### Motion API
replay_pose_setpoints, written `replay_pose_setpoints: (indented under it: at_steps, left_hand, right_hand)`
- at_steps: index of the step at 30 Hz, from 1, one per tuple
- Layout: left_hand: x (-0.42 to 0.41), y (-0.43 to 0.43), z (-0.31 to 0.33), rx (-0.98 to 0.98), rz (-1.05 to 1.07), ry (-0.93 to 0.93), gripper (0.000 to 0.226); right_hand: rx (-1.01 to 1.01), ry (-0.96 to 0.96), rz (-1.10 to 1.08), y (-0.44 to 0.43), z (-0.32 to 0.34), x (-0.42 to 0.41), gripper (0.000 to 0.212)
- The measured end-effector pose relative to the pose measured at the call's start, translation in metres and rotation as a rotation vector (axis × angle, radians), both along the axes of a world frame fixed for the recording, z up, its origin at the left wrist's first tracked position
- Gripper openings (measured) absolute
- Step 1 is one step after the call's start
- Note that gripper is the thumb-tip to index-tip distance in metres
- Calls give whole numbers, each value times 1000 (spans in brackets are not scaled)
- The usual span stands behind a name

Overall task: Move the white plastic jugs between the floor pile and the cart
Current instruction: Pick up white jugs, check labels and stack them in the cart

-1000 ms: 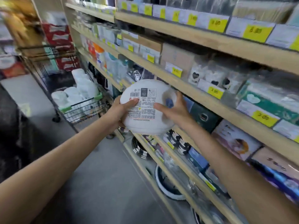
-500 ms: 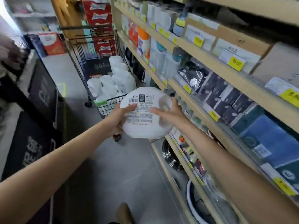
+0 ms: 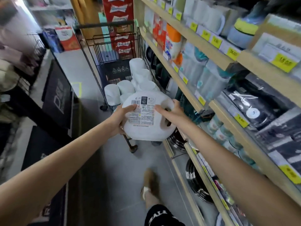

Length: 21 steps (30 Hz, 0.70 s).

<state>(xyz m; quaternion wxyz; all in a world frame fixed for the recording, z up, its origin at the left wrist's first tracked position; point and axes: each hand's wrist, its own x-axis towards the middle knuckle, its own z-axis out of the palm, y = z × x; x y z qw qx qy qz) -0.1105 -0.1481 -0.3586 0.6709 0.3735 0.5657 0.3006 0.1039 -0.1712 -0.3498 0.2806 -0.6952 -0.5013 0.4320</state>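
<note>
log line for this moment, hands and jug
held: white jug | left hand: grips side | right hand: grips handle | cart: ahead, holds more jugs | status: not yet loaded

The grey floor [image 3: 123, 185] carries a black wire cart [image 3: 104, 46] on castors, close beside the wooden shelves [image 3: 195, 39] of packaged goods. In its basket white jugs [image 3: 125, 87] lie piled. Dark printed mats [image 3: 57, 93] line the aisle's left side.

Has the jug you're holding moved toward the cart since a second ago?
Yes. The jug, gripped by the left hand and right hand, has travelled along the aisle toward the cart; it now overlaps the cart's near end.
</note>
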Motion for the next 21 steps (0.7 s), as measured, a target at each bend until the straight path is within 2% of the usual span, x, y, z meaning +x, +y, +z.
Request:
replay_pose_setpoints:
  at_steps: [3,5,7,9,10,13,14,17,21]
  left_hand:
    - [-4,56,-5,16,10,22,45]
    - [-8,96,-9,10,28,49,44]
    - [-13,133,-13,12,27,62,54]
    - [-18,169,-16,-20,41,65,68]
    - [-21,182,-18,-31,47,57,68]
    - [-23,233,-25,-38,113,69,43]
    - [-25,246,-26,-47,133,74,40]
    - [-36,284,-34,-53,148,90,41]
    - [-57,335,-49,-51,158,115,44]
  right_hand:
    - [-35,17,50,63,-10,-5,139]
    - [-59,37,78,106,-16,-6,142]
    - [-87,73,91,149,-19,-8,133]
    - [-111,96,113,188,-21,-11,108]
    - [-120,93,126,202,-22,-12,103]
    - [-138,45,172,260,-27,-18,119]
    - [-136,34,194,276,-28,-22,119]
    - [-156,9,268,320,-34,-30,111]
    - [-194,68,321,367,-45,-43,107]
